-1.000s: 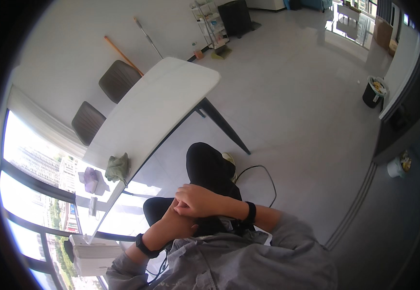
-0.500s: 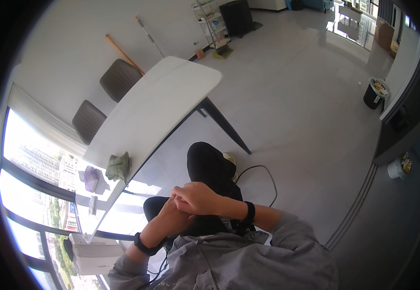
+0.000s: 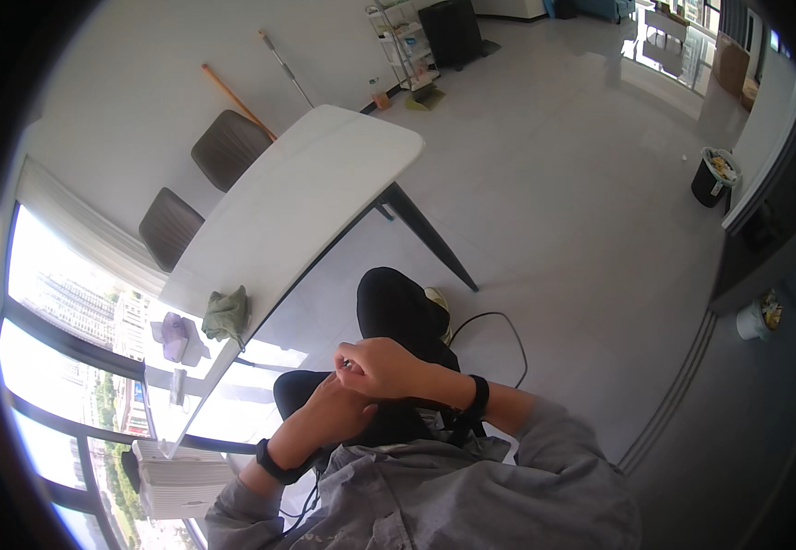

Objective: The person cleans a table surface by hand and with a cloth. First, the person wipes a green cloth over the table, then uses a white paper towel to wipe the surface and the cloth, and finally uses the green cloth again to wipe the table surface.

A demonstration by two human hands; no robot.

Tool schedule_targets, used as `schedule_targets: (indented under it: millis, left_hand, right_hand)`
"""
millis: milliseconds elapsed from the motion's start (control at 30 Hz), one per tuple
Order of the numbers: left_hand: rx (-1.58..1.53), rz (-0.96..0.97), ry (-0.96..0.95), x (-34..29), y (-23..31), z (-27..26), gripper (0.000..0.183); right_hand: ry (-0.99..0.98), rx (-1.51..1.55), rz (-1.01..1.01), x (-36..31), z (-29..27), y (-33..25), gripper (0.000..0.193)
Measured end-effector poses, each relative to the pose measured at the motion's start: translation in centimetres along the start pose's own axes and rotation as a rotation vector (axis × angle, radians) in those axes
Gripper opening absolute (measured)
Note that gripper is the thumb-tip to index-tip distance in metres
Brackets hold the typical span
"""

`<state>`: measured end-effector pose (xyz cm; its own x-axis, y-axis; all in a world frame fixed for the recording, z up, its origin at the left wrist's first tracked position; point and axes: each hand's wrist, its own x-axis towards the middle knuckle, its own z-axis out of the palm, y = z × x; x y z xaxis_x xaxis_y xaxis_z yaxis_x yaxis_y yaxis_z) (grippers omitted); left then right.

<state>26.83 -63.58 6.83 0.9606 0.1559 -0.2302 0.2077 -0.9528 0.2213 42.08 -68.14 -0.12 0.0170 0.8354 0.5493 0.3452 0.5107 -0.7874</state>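
Note:
My left hand [image 3: 326,410] is held above my lap, back upward, wearing a dark wristband [image 3: 274,466]. Its fingers are mostly hidden beneath my right hand [image 3: 381,370], which rests across their front part. The right hand's fingers are curled closed. A tiny shiny bit shows between them, too small to name. Another dark band [image 3: 478,396] circles the right wrist. Below the hands are my black trousers [image 3: 393,307].
A white table [image 3: 301,192] stands ahead on the left, bearing a green cloth pouch [image 3: 226,314] and a purple packet [image 3: 176,337]. Grey chairs [image 3: 231,149] line its far side. A black cable [image 3: 519,344] loops on the floor. Bins [image 3: 711,183] stand at the right.
My right hand has shifted slightly to the right and its fingers have curled further. A small shiny bit now shows between them. The left hand is almost in the same place.

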Motion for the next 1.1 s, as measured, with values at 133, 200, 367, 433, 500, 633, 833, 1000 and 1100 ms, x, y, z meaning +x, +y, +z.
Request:
schedule_targets:
  millis: [133, 200, 367, 433, 500, 633, 833, 1000, 1100]
  left_hand:
    - [-0.066, -0.224, -0.186, 0.4, 1.6, -1.8, 0.026]
    - [-0.326, -0.016, 0.027, 0.2, 1.8, -2.2, 0.021]
    - [-0.357, 0.109, 0.221, 0.7, 4.2, -3.4, 0.035]
    - [-0.316, 0.142, 0.346, 1.0, 4.8, -3.9, 0.044]
    - [-0.342, 0.119, 0.317, 1.0, 5.1, -4.3, 0.062]
    - [-0.316, 0.117, 0.260, 0.9, 5.4, -4.3, 0.063]
    - [0.022, 0.275, 0.536, 0.7, 7.8, -4.5, 0.047]
    - [-0.049, 0.349, 0.530, 0.5, 8.7, -4.4, 0.046]
    - [-0.268, 0.409, 0.276, 0.1, 8.4, -4.7, 0.054]
  right_hand:
    - [-0.094, 0.103, 0.158, 0.1, -0.8, -0.1, 0.020]
    - [-0.036, 0.421, 0.247, 0.4, 0.0, 1.0, 0.031]
    - [-0.221, 0.905, 0.468, 2.1, -0.6, -1.9, 0.045]
    - [-0.367, 0.992, 0.682, 2.3, -1.3, -3.1, 0.048]
    - [-0.284, 0.967, 0.573, 2.6, -0.2, -2.9, 0.050]
    - [-0.162, 0.888, 0.470, 2.9, 1.3, -3.0, 0.050]
    - [0.240, 0.879, 0.025, 0.3, 4.0, -4.0, 0.054]
    - [0.026, 1.017, 0.206, -0.2, -0.2, -7.9, 0.055]
    - [-0.192, 1.455, 0.415, 0.3, -1.5, -8.0, 0.055]
